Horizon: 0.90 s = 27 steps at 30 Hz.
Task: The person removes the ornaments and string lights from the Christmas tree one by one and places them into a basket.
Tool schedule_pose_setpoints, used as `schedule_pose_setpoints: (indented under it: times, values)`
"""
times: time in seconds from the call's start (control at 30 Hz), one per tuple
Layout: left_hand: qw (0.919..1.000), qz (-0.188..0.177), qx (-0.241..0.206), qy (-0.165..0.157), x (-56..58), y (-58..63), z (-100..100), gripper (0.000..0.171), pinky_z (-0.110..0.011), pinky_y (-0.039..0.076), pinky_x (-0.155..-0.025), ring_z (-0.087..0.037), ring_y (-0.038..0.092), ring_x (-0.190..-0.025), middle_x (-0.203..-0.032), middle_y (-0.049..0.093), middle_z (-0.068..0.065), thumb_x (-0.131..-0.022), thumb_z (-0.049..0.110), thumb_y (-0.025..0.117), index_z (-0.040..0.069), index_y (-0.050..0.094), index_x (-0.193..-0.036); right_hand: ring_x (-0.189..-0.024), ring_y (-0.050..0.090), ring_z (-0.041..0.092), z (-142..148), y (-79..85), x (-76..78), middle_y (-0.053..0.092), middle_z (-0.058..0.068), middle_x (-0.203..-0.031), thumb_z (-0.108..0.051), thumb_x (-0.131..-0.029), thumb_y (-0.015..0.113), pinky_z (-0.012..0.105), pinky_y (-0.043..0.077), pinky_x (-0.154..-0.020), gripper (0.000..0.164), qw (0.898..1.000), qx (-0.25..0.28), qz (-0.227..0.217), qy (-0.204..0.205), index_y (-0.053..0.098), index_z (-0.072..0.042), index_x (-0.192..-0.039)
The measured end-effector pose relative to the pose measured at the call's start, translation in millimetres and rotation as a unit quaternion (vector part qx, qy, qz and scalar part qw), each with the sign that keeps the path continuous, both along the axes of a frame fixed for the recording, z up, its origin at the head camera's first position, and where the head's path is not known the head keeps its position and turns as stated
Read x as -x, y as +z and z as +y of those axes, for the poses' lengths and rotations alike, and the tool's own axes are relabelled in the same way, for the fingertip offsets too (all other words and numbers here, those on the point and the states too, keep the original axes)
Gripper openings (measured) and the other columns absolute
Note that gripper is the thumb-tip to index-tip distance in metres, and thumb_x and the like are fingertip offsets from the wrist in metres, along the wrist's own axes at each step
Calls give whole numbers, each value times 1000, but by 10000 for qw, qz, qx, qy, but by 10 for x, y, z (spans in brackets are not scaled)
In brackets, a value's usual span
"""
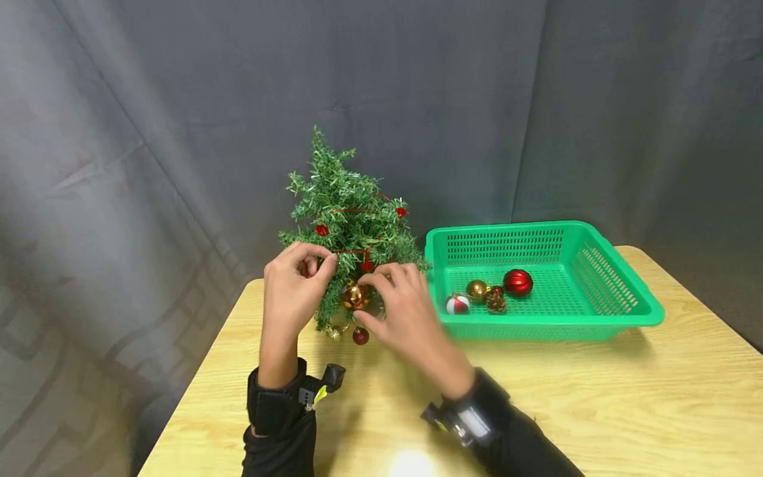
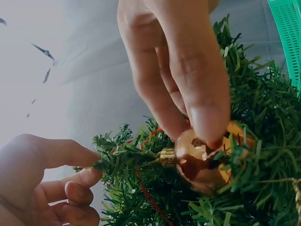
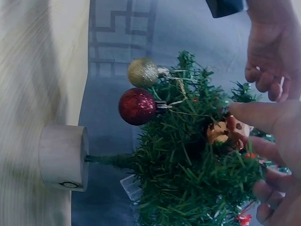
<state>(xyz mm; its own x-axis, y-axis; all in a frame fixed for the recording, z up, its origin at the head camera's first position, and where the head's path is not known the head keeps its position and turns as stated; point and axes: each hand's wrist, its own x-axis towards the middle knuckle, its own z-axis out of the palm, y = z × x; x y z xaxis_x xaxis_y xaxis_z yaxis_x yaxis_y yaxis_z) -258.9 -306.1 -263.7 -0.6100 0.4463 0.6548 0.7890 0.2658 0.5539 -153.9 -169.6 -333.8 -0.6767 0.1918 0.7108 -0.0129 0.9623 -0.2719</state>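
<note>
A small artificial Christmas tree (image 1: 352, 218) stands on the table, its white round base (image 3: 63, 157) visible in the right wrist view. My left hand (image 1: 293, 281) is at the tree's left side; in the left wrist view its thumb and forefinger pinch a green branch tip (image 2: 117, 160). Low on the tree's front hangs a shiny gold bauble (image 1: 356, 296), its cap upward. Thumb and fingertips of my right hand (image 1: 408, 311) grip this bauble from the right. Below it dangle a dark red glitter bauble (image 3: 137, 107) and a pale gold one (image 3: 143, 72).
Right of the tree sits a green plastic basket (image 1: 626, 311) holding a red bauble (image 1: 517, 283), a gold bauble (image 1: 477, 291), a red-and-white bauble (image 1: 457, 304) and a pinecone (image 1: 496, 303). A grey curtain (image 1: 441, 119) hangs behind the table (image 1: 596, 391).
</note>
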Motion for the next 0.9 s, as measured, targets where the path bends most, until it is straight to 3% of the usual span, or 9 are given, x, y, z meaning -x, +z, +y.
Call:
schedule_pose_setpoints:
  times: [0.17, 0.23, 0.37, 0.57, 0.77, 0.9]
  values:
    - [9992, -299, 239, 90, -10, -7, 21, 14, -33, 35, -64, -19, 41, -57, -69, 48, -5, -94, 22, 70, 9, 74, -93, -103, 48, 24, -19, -31, 25, 60, 8, -119, -51, -80, 77, 43, 43, -96, 64, 9984, -65, -503, -240, 61, -18, -132]
    - [9986, -351, 383, 115, -8, -9, 33, 22, -33, 40, -69, -20, 42, -59, -70, 48, -5, -97, 29, 66, 9, 74, -95, -103, 48, 25, -23, -51, 34, 59, 9, -120, -52, -79, 77, 43, 42, -96, 65, 9981, -68, -534, -297, 61, -18, -132]
    - [9982, -318, 496, 78, -10, -2, 57, 31, -34, 39, -70, -21, 41, -61, -72, 48, -6, -99, 35, 62, 7, 75, -95, -104, 46, 25, -19, -69, 53, 59, 9, -122, -51, -77, 80, 44, 40, -96, 63, 9987, -55, -386, -328, 63, -19, -128]
    - [9987, -116, 468, 185, -28, 4, 70, 17, -33, 31, -63, -20, 37, -58, -68, 43, -3, -94, 25, 70, 9, 78, -94, -109, 47, 25, -25, -48, 48, 59, 7, -125, -49, -76, 82, 45, 41, -97, 61, 9991, -8, -323, -292, 64, -22, -127]
    - [9990, -102, 193, 402, -37, 10, 63, 12, -32, 31, -63, -19, 37, -56, -66, 43, -3, -91, 18, 73, 8, 77, -85, -111, 48, 24, -42, -12, 29, 59, 6, -125, -46, -76, 81, 45, 42, -99, 60, 9989, 59, -393, -239, 63, -21, -128]
    - [9994, -11, 12, 340, -44, 16, 54, 12, -31, 32, -63, -19, 39, -56, -66, 44, -3, -91, 17, 73, 7, 75, -84, -108, 48, 24, -39, 2, 13, 61, 6, -123, -45, -74, 84, 44, 42, -97, 59, 9996, 75, -216, -138, 65, -21, -125]
